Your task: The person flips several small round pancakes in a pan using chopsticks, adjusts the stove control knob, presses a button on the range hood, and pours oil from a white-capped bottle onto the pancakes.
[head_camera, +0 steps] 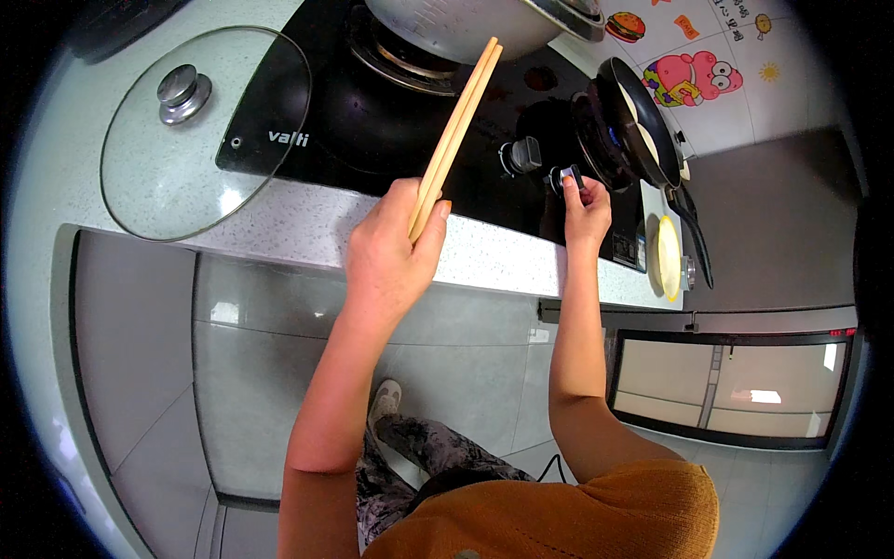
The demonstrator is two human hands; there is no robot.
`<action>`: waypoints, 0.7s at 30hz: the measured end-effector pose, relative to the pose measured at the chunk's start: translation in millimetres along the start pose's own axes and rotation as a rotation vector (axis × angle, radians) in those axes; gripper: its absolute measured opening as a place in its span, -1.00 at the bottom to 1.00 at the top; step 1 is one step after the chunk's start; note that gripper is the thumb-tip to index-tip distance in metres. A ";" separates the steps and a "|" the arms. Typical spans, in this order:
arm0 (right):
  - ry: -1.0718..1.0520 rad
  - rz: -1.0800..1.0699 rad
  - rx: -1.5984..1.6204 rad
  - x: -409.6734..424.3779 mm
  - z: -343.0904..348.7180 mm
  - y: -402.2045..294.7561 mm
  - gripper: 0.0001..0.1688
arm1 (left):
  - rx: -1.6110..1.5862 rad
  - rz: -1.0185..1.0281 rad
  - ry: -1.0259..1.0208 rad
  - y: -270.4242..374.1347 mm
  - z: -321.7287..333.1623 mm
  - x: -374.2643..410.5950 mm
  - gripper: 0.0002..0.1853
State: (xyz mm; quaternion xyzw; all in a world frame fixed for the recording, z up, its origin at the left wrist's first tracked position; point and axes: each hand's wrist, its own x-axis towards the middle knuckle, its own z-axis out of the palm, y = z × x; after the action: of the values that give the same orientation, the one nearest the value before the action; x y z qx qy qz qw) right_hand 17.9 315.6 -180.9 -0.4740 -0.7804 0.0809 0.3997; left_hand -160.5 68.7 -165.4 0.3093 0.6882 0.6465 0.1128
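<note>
A pair of wooden chopsticks [457, 133] is held in my left hand [391, 251], their tips pointing up over the black glass gas cooktop [412, 147]. My right hand [588, 213] grips the right-hand control knob [564, 178] between thumb and fingers. Beside it sits a second control knob [522, 155], untouched. Above the right burner, a black frying pan [639, 133] holds pale, flat pieces of food [648, 143] and appears strongly tilted at the picture's rim. A bluish glint, perhaps flame, shows below the pan.
A large metal wok [454, 31] stands over the left burner [405, 59]. The glass lid [188, 161] rests at left, overlapping the cooktop and speckled countertop [307, 216]. A yellow-rimmed dish [668, 258] sits at the right end, near the pan's handle [691, 234]. Stickers decorate the wall tiles [740, 133].
</note>
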 end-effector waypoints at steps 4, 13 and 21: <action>0.002 -0.014 0.001 1.3 1.3 3.3 -0.67 | -0.008 -0.001 -0.002 1.4 -0.3 -0.5 -0.80; -0.003 -0.018 0.034 3.6 3.3 8.2 -0.67 | -0.033 0.063 0.048 0.4 0.1 -0.4 -0.87; -0.017 0.000 0.106 5.1 2.2 9.0 -0.65 | -0.013 0.086 0.037 -2.7 -0.3 -0.6 -0.86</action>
State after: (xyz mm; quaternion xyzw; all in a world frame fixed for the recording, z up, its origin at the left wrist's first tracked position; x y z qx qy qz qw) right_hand 21.2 325.1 -184.2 -0.4516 -0.7783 0.1262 0.4175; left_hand -160.9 68.2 -168.1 0.3257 0.6719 0.6611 0.0741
